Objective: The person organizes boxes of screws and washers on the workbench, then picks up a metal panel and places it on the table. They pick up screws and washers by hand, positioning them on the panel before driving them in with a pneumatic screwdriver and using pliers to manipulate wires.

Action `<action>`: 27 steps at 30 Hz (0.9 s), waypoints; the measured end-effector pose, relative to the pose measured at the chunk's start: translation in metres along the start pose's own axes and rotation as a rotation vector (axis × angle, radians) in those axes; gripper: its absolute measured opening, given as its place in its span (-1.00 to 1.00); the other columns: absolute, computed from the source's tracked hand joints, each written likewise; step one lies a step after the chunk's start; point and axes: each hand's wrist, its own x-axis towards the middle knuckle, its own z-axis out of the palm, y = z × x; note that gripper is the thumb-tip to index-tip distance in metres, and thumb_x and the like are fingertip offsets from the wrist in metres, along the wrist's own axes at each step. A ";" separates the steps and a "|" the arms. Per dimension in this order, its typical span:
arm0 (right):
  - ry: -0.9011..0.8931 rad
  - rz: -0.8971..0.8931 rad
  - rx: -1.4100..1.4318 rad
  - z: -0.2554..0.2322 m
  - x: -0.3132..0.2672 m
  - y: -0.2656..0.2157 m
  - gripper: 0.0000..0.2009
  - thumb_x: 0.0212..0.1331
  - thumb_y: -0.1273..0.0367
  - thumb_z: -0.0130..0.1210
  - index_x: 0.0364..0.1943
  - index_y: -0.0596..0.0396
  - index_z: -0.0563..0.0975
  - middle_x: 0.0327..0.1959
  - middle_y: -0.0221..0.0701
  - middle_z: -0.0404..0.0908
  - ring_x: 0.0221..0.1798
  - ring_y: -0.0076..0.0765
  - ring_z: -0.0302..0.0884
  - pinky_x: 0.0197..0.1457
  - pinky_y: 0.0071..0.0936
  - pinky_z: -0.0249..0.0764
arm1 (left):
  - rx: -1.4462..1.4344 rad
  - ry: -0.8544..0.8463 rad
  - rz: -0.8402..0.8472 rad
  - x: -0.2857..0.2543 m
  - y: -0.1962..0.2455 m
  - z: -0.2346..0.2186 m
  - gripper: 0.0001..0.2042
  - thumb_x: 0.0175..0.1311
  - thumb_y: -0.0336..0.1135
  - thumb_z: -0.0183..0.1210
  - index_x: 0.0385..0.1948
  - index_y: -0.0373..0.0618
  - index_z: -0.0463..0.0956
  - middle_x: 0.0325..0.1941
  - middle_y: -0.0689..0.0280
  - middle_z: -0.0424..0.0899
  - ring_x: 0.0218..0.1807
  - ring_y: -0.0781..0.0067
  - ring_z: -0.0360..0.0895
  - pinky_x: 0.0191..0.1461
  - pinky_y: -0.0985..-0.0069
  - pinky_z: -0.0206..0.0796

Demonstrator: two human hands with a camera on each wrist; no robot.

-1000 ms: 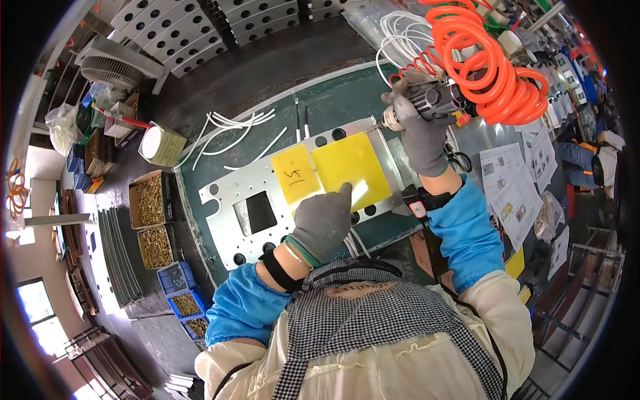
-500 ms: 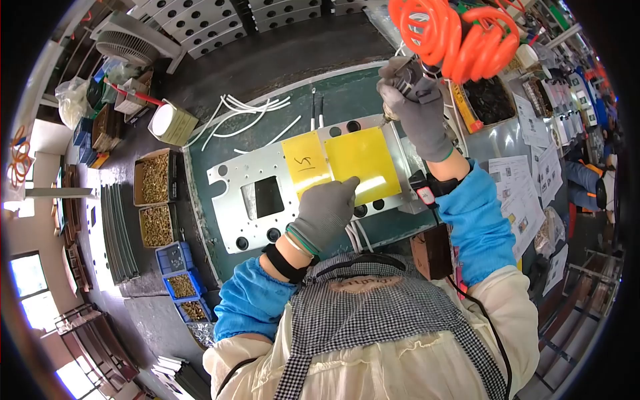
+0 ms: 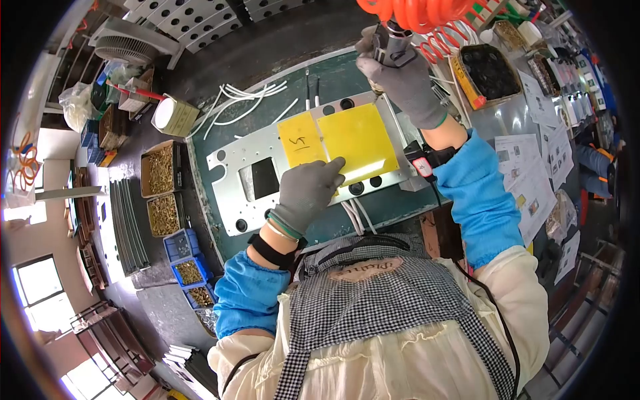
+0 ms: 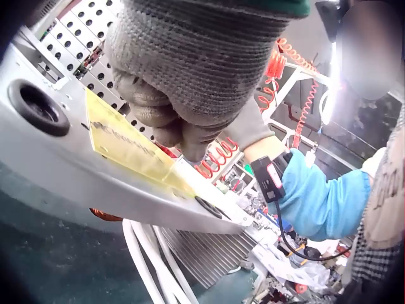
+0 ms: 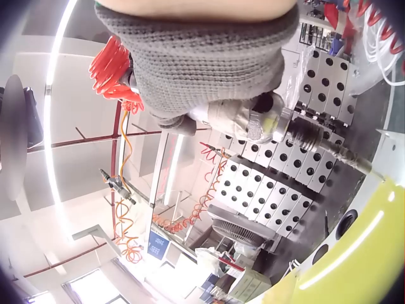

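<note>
My left hand (image 3: 303,193), in a grey knit glove, rests on the near edge of a large yellow sheet (image 3: 363,143). Its index finger reaches out along the sheet. Beside that lies a smaller yellow sheet (image 3: 300,143) with a handwritten mark. Both sheets lie on a silver metal panel (image 3: 230,200) with round holes and a square cutout. My gloved right hand (image 3: 407,87) grips an air screwdriver (image 3: 393,47) over the panel's far right end. In the right wrist view the driver's bit (image 5: 348,158) points down at the sheet's corner.
A red coiled hose (image 3: 427,13) hangs by the driver. White tubes (image 3: 247,100) lie behind the panel. At left stand boxes of small brass-coloured parts (image 3: 160,171) and blue bins (image 3: 187,272). To the right are a box of dark parts (image 3: 492,73) and printed papers (image 3: 527,180).
The right hand has carried the driver leftward and turned it more upright over the panel's far corner. The left hand stays on the yellow sheet. The head view has shifted slightly.
</note>
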 end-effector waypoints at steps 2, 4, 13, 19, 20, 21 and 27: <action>-0.017 0.017 0.067 0.000 -0.001 -0.003 -0.67 0.07 0.49 0.23 -0.03 0.09 0.51 -0.17 -0.50 0.63 -0.14 -0.61 0.57 -0.01 -0.58 0.49 | 0.053 -0.030 -0.013 0.001 0.003 0.001 -0.74 0.24 -0.16 0.16 -0.07 0.07 0.60 -0.50 0.28 0.58 -0.42 0.20 0.59 -0.38 0.29 0.38; -0.009 0.005 0.036 -0.002 -0.002 -0.003 -0.66 0.07 0.47 0.25 -0.02 0.08 0.51 -0.19 -0.52 0.64 -0.18 -0.63 0.57 -0.08 -0.60 0.50 | 0.097 -0.063 -0.028 0.003 0.005 0.002 -0.74 0.25 -0.15 0.14 -0.07 0.08 0.59 -0.50 0.29 0.58 -0.42 0.20 0.59 -0.38 0.29 0.38; 0.003 0.056 0.019 -0.003 0.002 -0.004 -0.65 0.05 0.46 0.26 -0.03 0.07 0.51 -0.21 -0.53 0.65 -0.22 -0.62 0.58 -0.16 -0.61 0.51 | 0.123 -0.147 -0.080 0.006 0.005 0.002 -0.76 0.27 -0.14 0.11 -0.08 0.13 0.60 -0.49 0.30 0.58 -0.39 0.22 0.60 -0.36 0.28 0.39; 0.017 0.002 -0.050 -0.001 0.002 0.000 -0.65 0.08 0.56 0.19 -0.02 0.08 0.46 -0.20 -0.50 0.60 -0.22 -0.63 0.52 -0.11 -0.59 0.47 | 0.085 -0.188 -0.099 0.007 0.005 -0.001 -0.85 0.27 -0.18 0.09 -0.23 0.05 0.52 -0.49 0.27 0.59 -0.35 0.18 0.62 -0.33 0.23 0.41; -0.007 0.018 -0.045 -0.004 0.002 0.001 -0.66 0.08 0.55 0.19 -0.03 0.08 0.47 -0.22 -0.50 0.59 -0.23 -0.63 0.52 -0.12 -0.60 0.47 | 0.075 -0.179 -0.094 0.007 0.005 -0.001 -0.85 0.27 -0.18 0.09 -0.23 0.05 0.52 -0.50 0.27 0.58 -0.35 0.17 0.62 -0.33 0.23 0.41; -0.031 0.033 -0.040 -0.006 0.003 0.002 -0.68 0.08 0.55 0.19 -0.04 0.08 0.47 -0.24 -0.51 0.59 -0.24 -0.64 0.52 -0.13 -0.60 0.46 | 0.065 -0.171 -0.090 0.006 0.004 -0.001 -0.85 0.27 -0.19 0.08 -0.24 0.05 0.52 -0.50 0.26 0.58 -0.35 0.17 0.62 -0.33 0.23 0.41; 0.012 -0.017 -0.041 0.000 0.006 0.001 -0.81 0.04 0.47 0.26 -0.26 0.09 0.53 -0.44 -0.54 0.58 -0.38 -0.64 0.53 -0.24 -0.60 0.47 | 0.125 -0.222 -0.106 0.008 0.003 0.000 -0.75 0.28 -0.10 0.10 -0.07 0.15 0.58 -0.48 0.33 0.59 -0.38 0.25 0.61 -0.36 0.32 0.40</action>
